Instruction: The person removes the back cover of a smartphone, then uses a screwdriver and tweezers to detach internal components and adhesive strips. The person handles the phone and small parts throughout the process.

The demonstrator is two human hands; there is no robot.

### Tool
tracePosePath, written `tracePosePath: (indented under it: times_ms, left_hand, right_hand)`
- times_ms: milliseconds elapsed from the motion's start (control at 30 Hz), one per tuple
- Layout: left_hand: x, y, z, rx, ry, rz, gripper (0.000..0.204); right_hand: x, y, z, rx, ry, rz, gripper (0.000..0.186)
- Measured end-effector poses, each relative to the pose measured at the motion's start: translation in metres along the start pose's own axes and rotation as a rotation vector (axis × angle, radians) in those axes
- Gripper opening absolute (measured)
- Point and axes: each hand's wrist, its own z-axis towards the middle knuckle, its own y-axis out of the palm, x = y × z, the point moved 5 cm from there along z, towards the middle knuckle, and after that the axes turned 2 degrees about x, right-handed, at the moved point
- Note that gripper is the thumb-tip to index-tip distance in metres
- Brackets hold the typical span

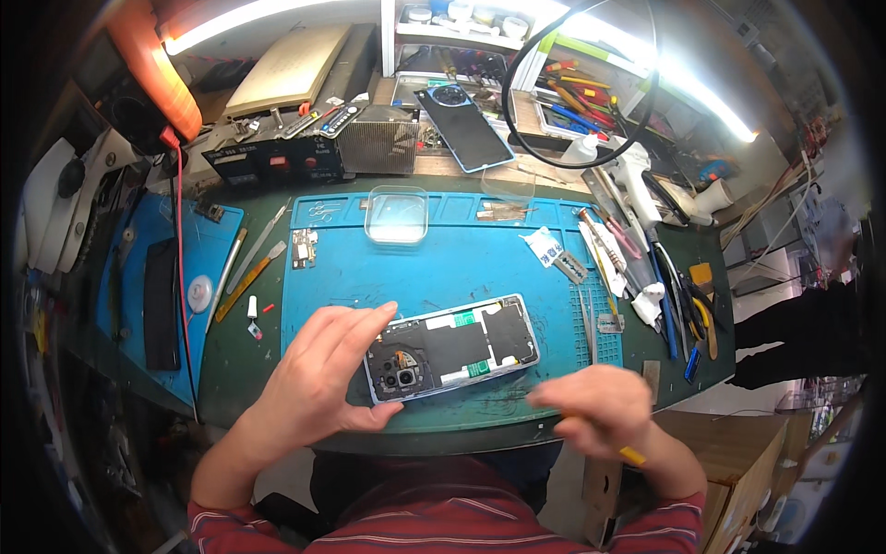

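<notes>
An opened smartphone [452,346] with its back cover off lies at a slant on the blue work mat. Its camera module, black inner plates and green stickers show. My left hand [318,369] grips the phone's left end, fingers at the far edge and thumb at the near edge. To the right of the phone and apart from it, my right hand [600,406] is closed round a slim tool with a yellow handle [632,456]. Motion blurs this hand, and the tool's tip cannot be made out.
The blue mat [351,277] carries a clear plastic box [397,216], razor blades [570,268] and small parts. Pliers [699,309] and other tools crowd its right side. A detached phone back cover [466,129] leans behind; a red cable [179,240] hangs at left.
</notes>
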Motion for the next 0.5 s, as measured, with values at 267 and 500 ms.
tracePosePath:
  times_ms: [267,500]
  left_hand:
    - [0.0,0.002,-0.003,0.011,0.04,0.078,0.098]
    - [-0.002,0.002,-0.004,0.019,0.041,0.081,0.097]
  right_hand:
    - [-0.005,0.042,0.033,-0.169,-0.116,0.118,0.037]
    - [-0.003,0.047,0.038,-0.169,-0.149,0.126,0.035]
